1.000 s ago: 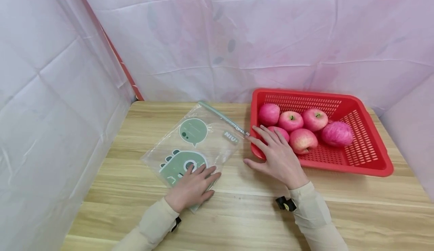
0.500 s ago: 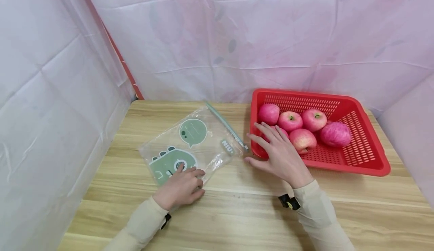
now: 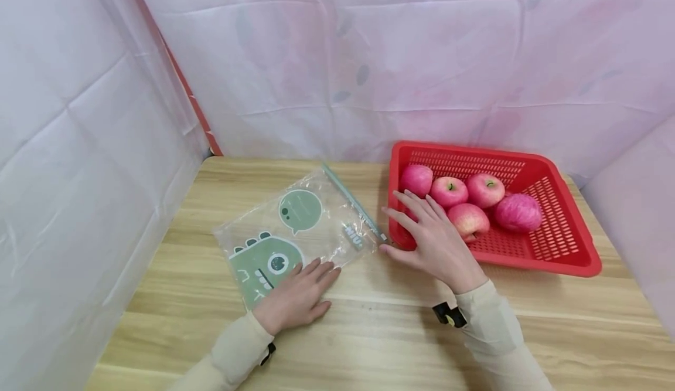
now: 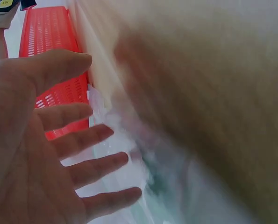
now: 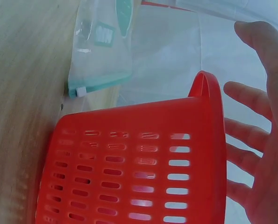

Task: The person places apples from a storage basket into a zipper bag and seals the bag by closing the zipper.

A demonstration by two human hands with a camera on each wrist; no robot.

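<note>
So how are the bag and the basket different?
The bag is see-through with some green on it, but the basket is red all over. The bag lies thin and flat, while the basket stands up with walls around it. You can see apples in the basket, but nothing shows inside the bag. Both are on the wooden table.

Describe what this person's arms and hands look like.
Cream-coloured sleeves reach both wrists; the left hand and right hand wear no gloves. A black device sits at each wrist; the right one shows a yellow mark.
</note>
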